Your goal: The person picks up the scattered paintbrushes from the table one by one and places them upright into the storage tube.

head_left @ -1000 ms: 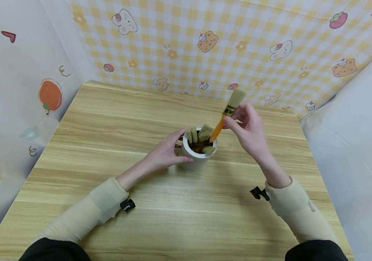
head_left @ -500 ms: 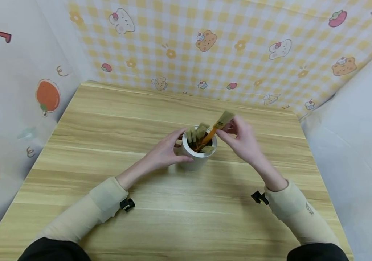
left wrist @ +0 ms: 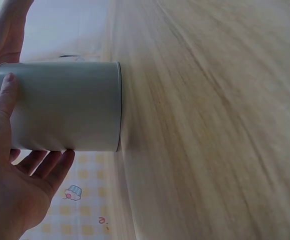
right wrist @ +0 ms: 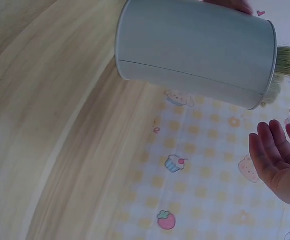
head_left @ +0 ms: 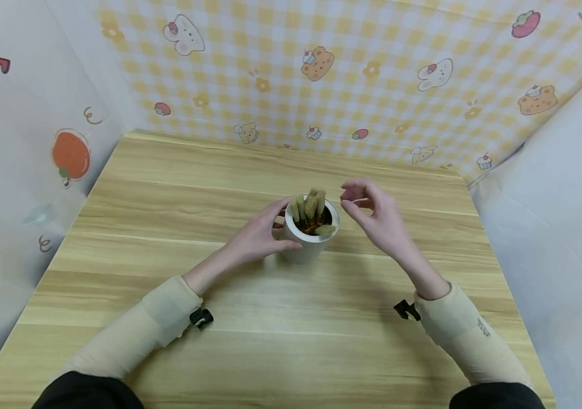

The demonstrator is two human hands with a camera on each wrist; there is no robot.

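A white cylindrical pot point(head_left: 303, 254) stands upright on the table, holding several paint brushes point(head_left: 311, 204) with their pale bristles up. My left hand point(head_left: 252, 238) grips the pot from the left. In the left wrist view its thumb lies on the near side of the pot point(left wrist: 67, 107) and the fingers curl round the other side. To the right of the rim, my right hand point(head_left: 380, 221) is in the air with loosely bent fingers and nothing in it. The right wrist view shows bristles point(right wrist: 285, 61) poking past the rim, apart from that hand. The brush handles are mostly hidden inside.
The pot is on a light wood-grain table point(head_left: 270, 352). Behind the table's back edge hangs a yellow checked cloth point(head_left: 280, 34) with cartoon prints. White sheeting encloses the left side point(head_left: 15, 142) and the right side point(head_left: 566, 227).
My right hand has lowered an orange-handled paint brush handle-first into the pot and let it go. The left hand has stayed on the pot.
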